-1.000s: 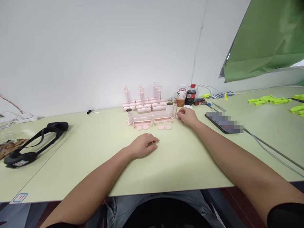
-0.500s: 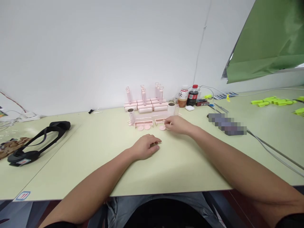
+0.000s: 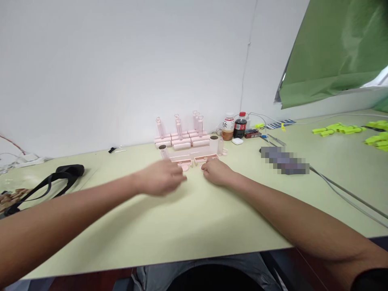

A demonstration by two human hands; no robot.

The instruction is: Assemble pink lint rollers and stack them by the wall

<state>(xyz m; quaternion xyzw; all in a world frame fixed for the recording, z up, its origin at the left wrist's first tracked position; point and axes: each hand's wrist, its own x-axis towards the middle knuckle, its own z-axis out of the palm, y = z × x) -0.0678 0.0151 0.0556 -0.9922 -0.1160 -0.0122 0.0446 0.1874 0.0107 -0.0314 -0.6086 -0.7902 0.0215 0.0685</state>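
My left hand (image 3: 162, 178) is lifted over the table in front of the left pink tray (image 3: 184, 163), smeared by motion, so its grip cannot be judged. A flat pink disc (image 3: 184, 168) lies just beyond its fingers. On the right, my right hand (image 3: 218, 171) rests low with fingers curled together at another pink disc (image 3: 201, 167), mostly covered by them. Whatever is between those fingertips is hidden. The right pink tray (image 3: 198, 160) sits right behind this hand. Clear tubes (image 3: 221, 146) and a white cylinder with a dark top (image 3: 214, 143) stand behind the trays.
Pink rollers (image 3: 182, 144) with upright clear tubes (image 3: 179, 129) stand by the wall. To their right are a juice bottle (image 3: 228, 127), a cola bottle (image 3: 240, 126) and a white case (image 3: 237, 141). A pixelated object (image 3: 285, 160), cables and yellow-green pieces (image 3: 339, 128) lie farther right.
My left hand has risen and moved left and away from me, towards the left tray. My right hand has come down and closer to the right disc. The view has shifted slightly.
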